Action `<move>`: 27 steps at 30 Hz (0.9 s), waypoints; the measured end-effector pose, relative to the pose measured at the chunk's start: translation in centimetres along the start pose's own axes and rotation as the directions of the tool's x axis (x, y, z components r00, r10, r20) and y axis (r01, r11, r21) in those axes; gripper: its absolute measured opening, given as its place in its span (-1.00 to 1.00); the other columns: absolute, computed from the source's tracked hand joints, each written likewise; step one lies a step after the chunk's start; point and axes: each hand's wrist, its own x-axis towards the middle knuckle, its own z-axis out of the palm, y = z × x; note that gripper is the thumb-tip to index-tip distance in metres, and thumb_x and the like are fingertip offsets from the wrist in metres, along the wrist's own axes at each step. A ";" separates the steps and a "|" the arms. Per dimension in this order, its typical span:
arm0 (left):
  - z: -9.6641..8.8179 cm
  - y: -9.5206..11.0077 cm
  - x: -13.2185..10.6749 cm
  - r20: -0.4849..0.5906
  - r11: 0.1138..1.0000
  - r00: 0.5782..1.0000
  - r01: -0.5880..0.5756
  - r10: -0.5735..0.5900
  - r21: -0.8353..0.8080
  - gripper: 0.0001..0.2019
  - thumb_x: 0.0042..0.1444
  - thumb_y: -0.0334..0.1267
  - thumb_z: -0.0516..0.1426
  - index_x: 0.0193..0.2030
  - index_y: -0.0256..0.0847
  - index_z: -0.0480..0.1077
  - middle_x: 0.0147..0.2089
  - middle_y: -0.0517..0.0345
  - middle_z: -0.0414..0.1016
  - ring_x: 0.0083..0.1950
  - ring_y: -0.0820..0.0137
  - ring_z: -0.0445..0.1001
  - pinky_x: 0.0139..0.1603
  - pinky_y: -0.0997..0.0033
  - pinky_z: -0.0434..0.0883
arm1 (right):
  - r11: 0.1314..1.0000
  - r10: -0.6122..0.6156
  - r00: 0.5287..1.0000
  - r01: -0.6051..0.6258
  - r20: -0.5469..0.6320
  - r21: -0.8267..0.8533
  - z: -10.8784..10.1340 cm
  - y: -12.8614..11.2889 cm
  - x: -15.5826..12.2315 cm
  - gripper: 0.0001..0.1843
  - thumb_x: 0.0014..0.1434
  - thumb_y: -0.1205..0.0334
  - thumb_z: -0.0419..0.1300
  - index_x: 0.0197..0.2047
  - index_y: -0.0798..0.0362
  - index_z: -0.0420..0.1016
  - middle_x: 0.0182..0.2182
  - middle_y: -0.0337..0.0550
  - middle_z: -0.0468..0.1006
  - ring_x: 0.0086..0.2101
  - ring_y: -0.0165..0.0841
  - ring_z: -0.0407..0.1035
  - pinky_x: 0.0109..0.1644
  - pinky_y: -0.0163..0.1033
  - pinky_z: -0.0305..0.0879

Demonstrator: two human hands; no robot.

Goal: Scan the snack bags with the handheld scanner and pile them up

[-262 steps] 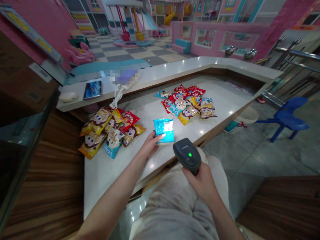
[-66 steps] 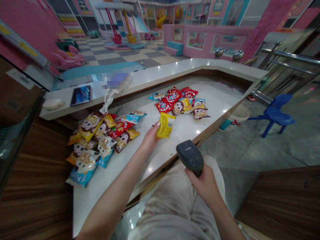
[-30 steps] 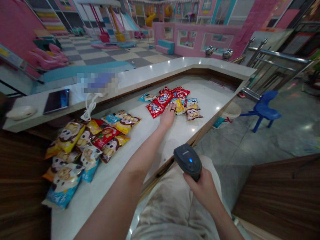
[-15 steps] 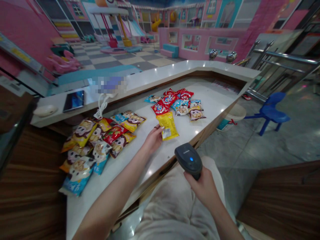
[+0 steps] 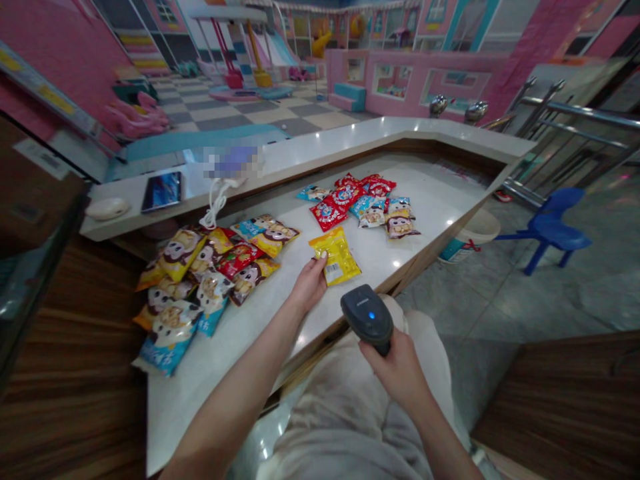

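My left hand (image 5: 309,287) pinches the near edge of a yellow snack packet (image 5: 336,255), back side up with its barcode label showing, just above the white counter (image 5: 440,193). My right hand (image 5: 395,363) grips a black handheld barcode scanner (image 5: 367,315) with a blue light lit, held over my lap a little below and right of the packet. A large heap of snack packets (image 5: 200,280) lies to the left. A smaller group of red, blue and brown packets (image 5: 365,203) lies farther back.
A raised white ledge (image 5: 320,143) runs behind the counter, with a tablet (image 5: 161,191), a white dish (image 5: 106,208) and a coiled white cable (image 5: 216,200). A blue plastic chair (image 5: 550,230) and a white bucket (image 5: 473,235) stand on the floor to the right. Wood panels flank me.
My left hand reached to the far group, took a yellow packet and drew it back near the scanner. The scanner has shifted slightly left; its light stays blue.
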 end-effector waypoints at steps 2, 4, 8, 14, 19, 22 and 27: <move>0.2 -0.1 -0.1 -0.014 1.000 1.000 -0.005 0.005 0.001 -0.70 0.20 -0.23 0.24 0.00 -0.35 0.44 0.06 -0.15 0.59 0.19 0.11 0.51 0.31 -0.04 0.37 | 1.000 0.002 1.000 -0.002 0.007 -0.003 0.1 -0.1 0.0 -0.88 0.06 0.28 0.23 -0.32 0.11 0.56 -0.49 -0.21 0.60 -0.46 -0.27 0.46 -0.36 -0.32 0.33; 0.3 -0.1 -0.1 -0.025 1.000 1.000 -0.007 0.007 -0.001 -0.70 0.20 -0.24 0.24 0.01 -0.36 0.44 0.06 -0.16 0.59 0.18 0.12 0.52 0.31 -0.03 0.37 | 1.000 -0.002 1.000 0.002 0.020 0.008 0.2 -0.1 0.1 -0.88 0.06 0.29 0.22 -0.31 0.11 0.56 -0.49 -0.20 0.60 -0.45 -0.27 0.46 -0.35 -0.32 0.33; 0.3 -0.2 0.0 -0.050 1.000 0.999 -0.007 0.007 0.008 -0.71 0.20 -0.25 0.23 0.00 -0.35 0.44 0.03 -0.13 0.61 0.14 0.15 0.55 0.29 -0.01 0.39 | 1.000 -0.002 1.000 0.001 0.025 0.017 0.2 -0.1 0.1 -0.87 0.06 0.29 0.21 -0.30 0.11 0.54 -0.46 -0.19 0.61 -0.43 -0.26 0.47 -0.32 -0.31 0.33; 0.1 -0.2 0.1 -0.018 0.999 1.000 0.023 -0.023 0.036 -0.71 0.19 -0.20 0.21 -0.01 -0.32 0.47 0.03 -0.10 0.61 0.17 0.12 0.53 0.29 0.01 0.39 | 1.000 0.009 0.999 -0.009 0.043 0.010 0.1 -0.2 0.0 -0.92 0.08 0.27 0.21 -0.37 0.10 0.50 -0.51 -0.20 0.57 -0.44 -0.26 0.45 -0.36 -0.31 0.28; 0.4 -0.2 0.0 0.007 0.999 1.000 0.019 -0.020 0.027 -0.69 0.20 -0.19 0.20 0.02 -0.33 0.46 0.04 -0.13 0.60 0.18 0.12 0.51 0.30 0.01 0.38 | 0.999 0.025 0.999 -0.026 0.046 0.023 0.1 0.0 0.1 -0.90 0.08 0.26 0.21 -0.34 0.10 0.52 -0.48 -0.19 0.58 -0.42 -0.25 0.46 -0.34 -0.30 0.30; 0.3 -0.3 0.1 0.008 1.000 1.000 -0.013 0.012 0.007 -0.69 0.16 -0.20 0.25 -0.01 -0.33 0.46 0.02 -0.14 0.61 0.17 0.13 0.52 0.30 0.01 0.37 | 0.999 0.026 0.999 -0.027 0.047 0.023 0.1 0.2 0.1 -0.85 0.07 0.25 0.21 -0.29 0.11 0.55 -0.45 -0.17 0.61 -0.39 -0.23 0.48 -0.32 -0.29 0.32; -0.3 -0.6 0.2 0.002 0.998 1.000 -0.031 0.031 0.059 -0.65 -0.01 -0.36 0.36 -0.07 -0.32 0.46 0.00 -0.09 0.63 0.09 0.17 0.58 0.29 0.01 0.38 | 0.999 0.033 0.999 -0.034 0.042 0.019 0.1 0.2 0.1 -0.85 0.07 0.24 0.21 -0.30 0.11 0.55 -0.46 -0.18 0.60 -0.41 -0.23 0.48 -0.32 -0.29 0.32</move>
